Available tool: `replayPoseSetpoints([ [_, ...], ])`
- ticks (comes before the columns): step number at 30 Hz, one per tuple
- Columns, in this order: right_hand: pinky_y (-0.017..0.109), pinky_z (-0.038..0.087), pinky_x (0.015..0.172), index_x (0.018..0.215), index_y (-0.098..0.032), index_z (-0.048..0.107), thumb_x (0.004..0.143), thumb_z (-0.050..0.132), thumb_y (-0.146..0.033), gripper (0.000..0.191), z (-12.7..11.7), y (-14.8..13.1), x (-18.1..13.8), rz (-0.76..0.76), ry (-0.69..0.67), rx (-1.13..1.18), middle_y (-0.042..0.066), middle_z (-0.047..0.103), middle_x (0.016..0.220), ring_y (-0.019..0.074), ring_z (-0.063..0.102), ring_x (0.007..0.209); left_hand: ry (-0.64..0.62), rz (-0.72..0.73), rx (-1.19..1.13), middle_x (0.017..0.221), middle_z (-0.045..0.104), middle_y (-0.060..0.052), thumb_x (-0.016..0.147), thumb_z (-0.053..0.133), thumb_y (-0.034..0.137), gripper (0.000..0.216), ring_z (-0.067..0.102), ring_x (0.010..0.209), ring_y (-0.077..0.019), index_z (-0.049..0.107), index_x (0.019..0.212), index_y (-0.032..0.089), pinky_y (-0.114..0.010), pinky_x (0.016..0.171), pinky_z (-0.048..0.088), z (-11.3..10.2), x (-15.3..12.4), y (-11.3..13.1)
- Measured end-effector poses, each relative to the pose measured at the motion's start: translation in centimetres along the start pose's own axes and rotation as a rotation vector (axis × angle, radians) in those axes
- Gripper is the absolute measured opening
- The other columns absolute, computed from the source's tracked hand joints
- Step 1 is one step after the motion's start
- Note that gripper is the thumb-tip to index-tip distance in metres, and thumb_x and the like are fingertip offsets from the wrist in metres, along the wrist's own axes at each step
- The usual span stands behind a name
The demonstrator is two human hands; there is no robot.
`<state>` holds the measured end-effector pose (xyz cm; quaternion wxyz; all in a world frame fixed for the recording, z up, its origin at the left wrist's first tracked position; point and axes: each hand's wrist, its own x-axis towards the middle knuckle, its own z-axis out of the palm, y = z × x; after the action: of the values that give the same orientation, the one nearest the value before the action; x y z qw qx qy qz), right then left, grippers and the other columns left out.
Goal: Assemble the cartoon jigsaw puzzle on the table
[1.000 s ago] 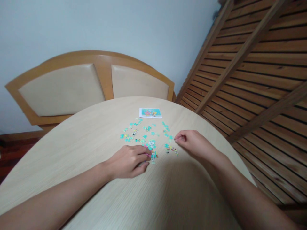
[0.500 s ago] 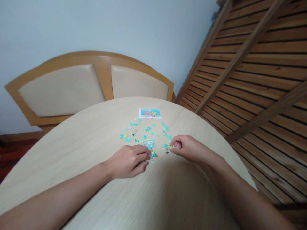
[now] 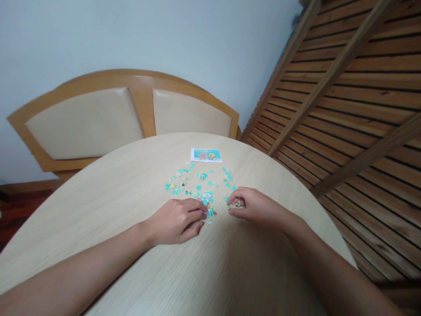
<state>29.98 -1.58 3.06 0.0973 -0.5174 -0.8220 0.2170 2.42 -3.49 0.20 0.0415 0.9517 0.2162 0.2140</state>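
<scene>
Leftward and towards us, our right hand (image 3: 256,205) has moved since the first frame. Our left hand (image 3: 180,221), loosely curled, touches the joined puzzle section (image 3: 207,199), which runs lengthwise away from us; its grip we cannot tell. Near its right, our right thumb and forefinger stand parted around loose pieces (image 3: 235,205).

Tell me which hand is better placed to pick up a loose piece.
Probably the right hand: it is right at some loose pieces, while the left hand seems occupied at the joined section.
</scene>
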Motion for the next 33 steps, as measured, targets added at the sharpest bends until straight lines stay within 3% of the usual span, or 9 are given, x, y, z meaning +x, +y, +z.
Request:
replayPoseSetpoints([
  [6,0.029,0.046,0.077,0.094,-0.021,0.076,0.074,0.074,-0.033,0.023,-0.3,0.0,-0.2,-0.051,-0.062,0.033,0.006,0.07,0.095,0.0209,0.064,0.086,-0.026,-0.005,-0.013,0.11,0.071,-0.008,0.097,0.045,0.022,0.023,0.069,0.101,-0.0205,0.067,0.103,0.017,-0.037,0.088,0.06,0.0,0.0,0.0],
  [13,0.028,0.044,0.069,0.098,-0.017,0.074,0.076,0.07,-0.035,0.028,-0.9,1.3,-0.2,0.144,0.036,-0.011,0.008,0.07,0.091,0.0201,0.063,0.079,-0.039,-0.011,-0.018,0.11,0.07,-0.008,0.097,0.044,0.021,0.024,0.069,0.1,-0.0203,0.067,0.104,0.017,-0.036,0.087,0.06,-0.2,0.1,0.0],
  [19,0.025,0.043,0.066,0.085,-0.018,0.074,0.077,0.064,-0.026,0.016,-0.4,0.5,-0.2,0.101,-0.01,0.028,0.006,0.07,0.089,0.0174,0.062,0.074,-0.03,-0.009,-0.016,0.111,0.07,-0.008,0.097,0.045,0.021,0.024,0.068,0.102,-0.02,0.067,0.104,0.018,-0.036,0.09,0.059,-0.1,0.1,0.0],
  [24,0.027,0.044,0.067,0.097,-0.016,0.073,0.075,0.066,-0.03,0.027,-0.6,0.1,-0.3,0.181,0.014,-0.003,0.007,0.07,0.087,0.0202,0.063,0.076,-0.027,-0.005,-0.016,0.11,0.071,-0.008,0.097,0.044,0.021,0.023,0.069,0.101,-0.0206,0.067,0.103,0.018,-0.037,0.088,0.06,-0.1,0.0,0.0],
  [29,0.027,0.045,0.069,0.082,-0.019,0.073,0.075,0.063,-0.026,0.014,-0.6,-0.1,-0.3,0.146,-0.001,0.018,0.006,0.071,0.09,0.0197,0.064,0.079,-0.016,-0.002,-0.013,0.11,0.071,-0.008,0.097,0.044,0.021,0.024,0.069,0.1,-0.0203,0.067,0.102,0.018,-0.036,0.087,0.06,-0.2,0.1,0.1],
  [33,0.027,0.044,0.067,0.09,-0.018,0.071,0.075,0.067,-0.035,0.023,-1.0,0.3,-0.6,0.17,-0.016,0.005,0.006,0.07,0.087,0.02,0.063,0.076,-0.016,0.006,-0.004,0.11,0.071,-0.009,0.096,0.044,0.02,0.024,0.069,0.1,-0.0203,0.067,0.103,0.017,-0.036,0.087,0.06,-0.1,0.1,0.1],
])
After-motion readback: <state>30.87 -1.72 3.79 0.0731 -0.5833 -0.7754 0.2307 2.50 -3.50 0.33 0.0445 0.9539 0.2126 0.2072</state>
